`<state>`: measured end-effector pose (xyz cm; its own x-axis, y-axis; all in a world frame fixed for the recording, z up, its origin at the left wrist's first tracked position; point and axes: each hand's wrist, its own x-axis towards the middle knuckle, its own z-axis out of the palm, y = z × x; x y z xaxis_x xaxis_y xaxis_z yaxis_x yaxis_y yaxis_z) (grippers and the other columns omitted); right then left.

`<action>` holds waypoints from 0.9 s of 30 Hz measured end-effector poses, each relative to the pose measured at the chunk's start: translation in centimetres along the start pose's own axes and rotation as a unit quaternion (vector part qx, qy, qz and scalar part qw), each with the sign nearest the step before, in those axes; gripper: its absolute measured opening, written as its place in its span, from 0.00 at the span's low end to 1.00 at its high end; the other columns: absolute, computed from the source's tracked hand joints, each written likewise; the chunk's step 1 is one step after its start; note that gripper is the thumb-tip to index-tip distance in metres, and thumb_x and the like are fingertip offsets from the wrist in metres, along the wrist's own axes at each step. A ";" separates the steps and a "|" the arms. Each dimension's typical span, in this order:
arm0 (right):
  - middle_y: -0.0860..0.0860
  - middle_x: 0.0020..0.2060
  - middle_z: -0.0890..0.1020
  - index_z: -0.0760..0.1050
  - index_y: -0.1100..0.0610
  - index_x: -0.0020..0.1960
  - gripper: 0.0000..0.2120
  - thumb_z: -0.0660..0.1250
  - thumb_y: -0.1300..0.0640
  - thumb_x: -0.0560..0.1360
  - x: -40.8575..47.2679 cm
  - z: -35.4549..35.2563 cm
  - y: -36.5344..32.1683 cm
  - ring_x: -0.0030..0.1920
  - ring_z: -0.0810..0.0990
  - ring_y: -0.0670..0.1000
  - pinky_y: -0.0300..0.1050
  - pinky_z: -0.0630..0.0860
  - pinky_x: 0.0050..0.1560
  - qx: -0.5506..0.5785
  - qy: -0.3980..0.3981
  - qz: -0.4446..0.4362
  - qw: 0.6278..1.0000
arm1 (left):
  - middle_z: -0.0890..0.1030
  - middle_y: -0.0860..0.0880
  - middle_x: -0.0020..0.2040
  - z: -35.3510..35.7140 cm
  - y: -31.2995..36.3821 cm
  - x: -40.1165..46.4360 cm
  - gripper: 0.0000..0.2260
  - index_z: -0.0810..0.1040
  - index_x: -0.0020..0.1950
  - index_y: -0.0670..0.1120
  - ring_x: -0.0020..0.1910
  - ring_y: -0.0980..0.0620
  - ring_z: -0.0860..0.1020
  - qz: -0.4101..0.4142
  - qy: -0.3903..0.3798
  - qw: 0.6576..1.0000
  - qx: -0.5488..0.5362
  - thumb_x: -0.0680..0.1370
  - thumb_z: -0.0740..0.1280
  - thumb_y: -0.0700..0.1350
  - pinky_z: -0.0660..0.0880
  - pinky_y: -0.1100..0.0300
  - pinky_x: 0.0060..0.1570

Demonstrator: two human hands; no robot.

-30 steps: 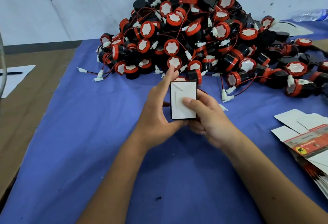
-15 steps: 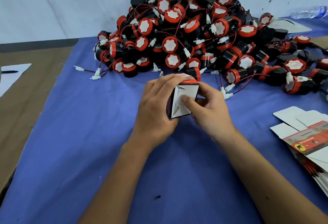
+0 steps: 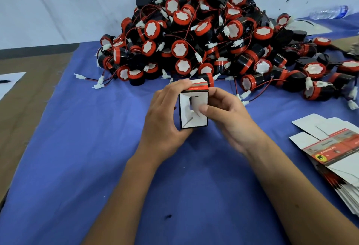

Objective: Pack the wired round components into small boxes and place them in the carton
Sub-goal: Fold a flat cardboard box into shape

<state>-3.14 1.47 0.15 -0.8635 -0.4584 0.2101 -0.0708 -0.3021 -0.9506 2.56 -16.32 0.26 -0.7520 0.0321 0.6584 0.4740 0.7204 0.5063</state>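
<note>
from the head camera: a second ago the small box (image 3: pixel 194 108) faced up as a flat white panel with the left forefinger stretched along its side; half a second ago it was tipping. now it stands more on end, its red and black printed side up top, and the white end flaps facing the viewer are half folded, leaving a dark gap between them.

the left hand (image 3: pixel 167 116) grips the box from the left, fingers curled over the top edge, thumb low against the near corner. the right hand (image 3: pixel 227 112) holds the right side, fingers curled, its thumb pressed onto the right flap. the box is held just above the blue cloth (image 3: pixel 97 157), in the middle of the table, right in front of the heap.

the wired round components (image 3: pixel 204 37) lie piled against the white wall, black bodies with red rims and white faces, red wires and white plugs trailing out over the cloth. the nearest ones sit just behind the box, partly hidden by it and the fingers.

to the right lies a stack of flat unfolded boxes (image 3: pixel 330 151), white with red printed panels, running off the edge. far left, a white sheet of paper (image 3: pixel 9 81) rests on the brown surface with a dark pen on it. a clear plastic bottle (image 3: pixel 330 11) lies at the far right by the wall.
</note>
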 end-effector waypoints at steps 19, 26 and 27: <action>0.55 0.53 0.86 0.77 0.60 0.65 0.21 0.72 0.70 0.73 -0.5 0.3 -1.1 0.55 0.85 0.53 0.44 0.81 0.51 -0.056 -0.074 0.013 0.996 | 0.73 0.58 0.74 0.6 -0.2 -0.2 0.35 0.70 0.75 0.51 0.71 0.52 0.74 -0.011 -0.041 0.998 -0.047 0.71 0.80 0.44 0.78 0.48 0.59; 0.48 0.42 0.81 0.76 0.57 0.49 0.09 0.73 0.61 0.71 -0.3 3.1 0.2 0.44 0.79 0.58 0.49 0.71 0.48 -0.591 0.020 -0.192 0.783 | 0.81 0.52 0.63 -0.5 -1.4 -0.2 0.27 0.71 0.73 0.56 0.64 0.53 0.80 -0.191 -0.110 0.917 -0.334 0.74 0.72 0.53 0.78 0.60 0.58; 0.48 0.45 0.83 0.78 0.55 0.53 0.09 0.72 0.59 0.72 -0.2 3.8 0.3 0.48 0.80 0.56 0.50 0.71 0.55 -0.622 -0.009 -0.195 0.759 | 0.83 0.51 0.61 -0.3 -1.1 -0.2 0.25 0.72 0.71 0.55 0.62 0.52 0.81 -0.231 -0.076 0.903 -0.354 0.74 0.71 0.57 0.78 0.60 0.56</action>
<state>-1.08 -1.68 0.67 -0.6505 -0.5508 0.5229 -0.7442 0.5998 -0.2940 2.31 -17.35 -0.25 -0.9729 -0.0245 0.2299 0.2281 0.0591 0.9718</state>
